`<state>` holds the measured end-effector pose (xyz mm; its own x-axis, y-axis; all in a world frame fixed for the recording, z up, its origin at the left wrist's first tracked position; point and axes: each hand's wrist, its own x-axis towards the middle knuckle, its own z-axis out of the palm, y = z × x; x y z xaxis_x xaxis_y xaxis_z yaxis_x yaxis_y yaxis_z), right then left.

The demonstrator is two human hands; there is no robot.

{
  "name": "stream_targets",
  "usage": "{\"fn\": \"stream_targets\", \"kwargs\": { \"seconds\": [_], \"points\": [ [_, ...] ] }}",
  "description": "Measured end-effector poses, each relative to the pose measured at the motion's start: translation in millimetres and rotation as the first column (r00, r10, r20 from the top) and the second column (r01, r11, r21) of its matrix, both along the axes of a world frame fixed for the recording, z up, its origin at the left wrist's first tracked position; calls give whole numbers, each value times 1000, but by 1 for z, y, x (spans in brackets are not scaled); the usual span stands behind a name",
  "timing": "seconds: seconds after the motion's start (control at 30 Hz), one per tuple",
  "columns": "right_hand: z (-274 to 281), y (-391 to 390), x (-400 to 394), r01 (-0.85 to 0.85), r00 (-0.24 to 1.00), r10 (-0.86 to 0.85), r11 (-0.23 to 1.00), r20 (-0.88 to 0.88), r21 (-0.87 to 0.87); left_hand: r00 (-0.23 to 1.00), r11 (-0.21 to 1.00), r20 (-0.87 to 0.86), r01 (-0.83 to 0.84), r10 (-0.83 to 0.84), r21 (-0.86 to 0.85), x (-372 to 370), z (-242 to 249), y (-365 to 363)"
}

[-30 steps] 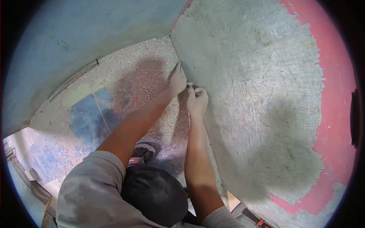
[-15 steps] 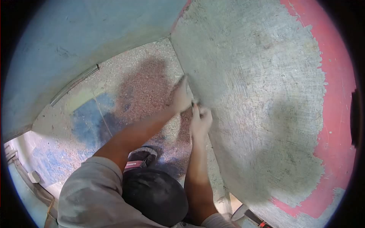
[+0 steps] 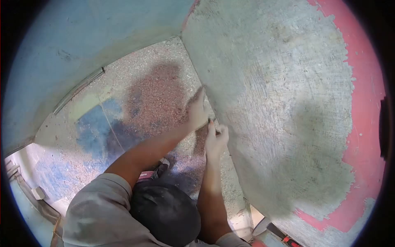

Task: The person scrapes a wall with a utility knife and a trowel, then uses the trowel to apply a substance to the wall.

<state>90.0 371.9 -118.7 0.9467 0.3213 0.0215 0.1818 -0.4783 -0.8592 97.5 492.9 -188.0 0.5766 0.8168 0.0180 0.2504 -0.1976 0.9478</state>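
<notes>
Speckled terrazzo floor (image 3: pixel 152 99) with reddish and blue patches meets two walls at a corner just beyond our hands. We note a pale blue wall (image 3: pixel 82 45) well to the left of the left hand, with a thin metal strip (image 3: pixel 78 88) lying along its foot. Directly to the right of both hands stands a wall coated in rough grey plaster (image 3: pixel 279 103); red paint (image 3: pixel 366 115) shows past the plaster's ragged edge, far to the right.

Our left hand (image 3: pixel 198 110) is raised against the lower edge of the plastered wall, fingers extended and pressed flat on the surface, holding nothing that we can make out. Our right hand (image 3: pixel 215 139) sits just below and touching it, fingers curled closed around a small dark tool (image 3: pixel 211 122), of which only a tip shows between the two hands. We cannot identify the tool; its working end rests at the joint where plaster meets floor.

Below the hands we see both bare forearms, grey sleeves (image 3: pixel 98 210) and a dark-clad knee (image 3: pixel 166 212). A shoe (image 3: pixel 154 172) rests on the floor beneath the left forearm. A red-and-black object (image 3: pixel 288 239) lies at the wall base, well below the right hand, partly cut off.
</notes>
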Motion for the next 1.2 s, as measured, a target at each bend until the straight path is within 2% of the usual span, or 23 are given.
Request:
{"fn": "stream_targets", "kwargs": {
  "seconds": [0.07,0.1,0.2,0.23,0.33,0.37,0.47,0.5,0.6,0.63,0.7,0.73,0.77,0.8,0.87,0.9,1.0,1.07,1.1,1.13,1.2],
  "points": [
    [-16,35,22,-114,977,120,992,179,-45,998,986,-43,33,-41,-161,10,-14,38],
    [-1,54,22,-18,1000,15,990,-23,-141,984,992,-173,9,-31,-129,13,-10,48],
    [-4,23,10,-23,999,23,999,23,30,979,978,-185,48,-87,-204,3,4,22],
    [-9,1,2,-11,999,8,998,50,61,1000,999,27,-11,9,44,3,-20,-6],
    [-10,-29,-17,131,984,-130,991,-125,4,996,962,82,-54,33,267,-6,-21,-35],
    [-27,-19,-8,76,997,-74,991,-18,108,998,979,54,-53,43,197,-1,-27,-26],
    [-7,34,14,-22,997,30,994,69,-106,985,984,-159,30,-59,-178,5,-3,29],
    [3,40,16,-1,1000,1,992,1,-126,978,991,-209,-2,-27,-137,10,-13,32],
    [-7,1,3,29,999,-28,998,-23,52,984,992,-156,73,-90,-107,3,-13,-2],
    [4,-12,-8,78,996,-78,997,-36,-11,982,980,-125,123,-143,-154,-7,2,-18],
    [10,-5,-10,60,998,-59,998,25,-25,988,991,-92,119,-124,-54,-3,-15,-16],
    [11,-5,-15,57,997,-55,998,49,-41,987,993,-111,108,-114,-56,-1,-13,-4],
    [-20,0,-2,58,998,-58,998,16,12,986,994,-129,97,-104,-59,0,-11,9],
    [-19,17,8,54,999,-54,998,1,-12,984,994,-148,86,-95,-61,2,-8,21],
    [-5,50,18,37,999,-39,998,-33,-58,948,980,-296,61,-115,-187,8,2,49],
    [6,49,18,41,996,-46,997,-78,-58,966,996,-256,4,-26,-86,13,-13,42],
    [20,7,-3,13,996,-16,999,92,36,961,939,-176,153,-215,-308,-9,41,9],
    [17,-17,-14,111,992,-105,990,-70,90,999,995,29,14,-17,95,-7,24,-15],
    [16,-25,-18,169,976,-152,980,-157,100,996,990,89,-40,28,132,-5,20,-16],
    [20,-14,-13,97,993,-89,989,-77,110,987,981,147,-95,70,170,-3,17,-16],
    [26,47,15,-49,996,38,991,86,126,984,993,140,-111,114,-29,18,10,36]
  ]
}}
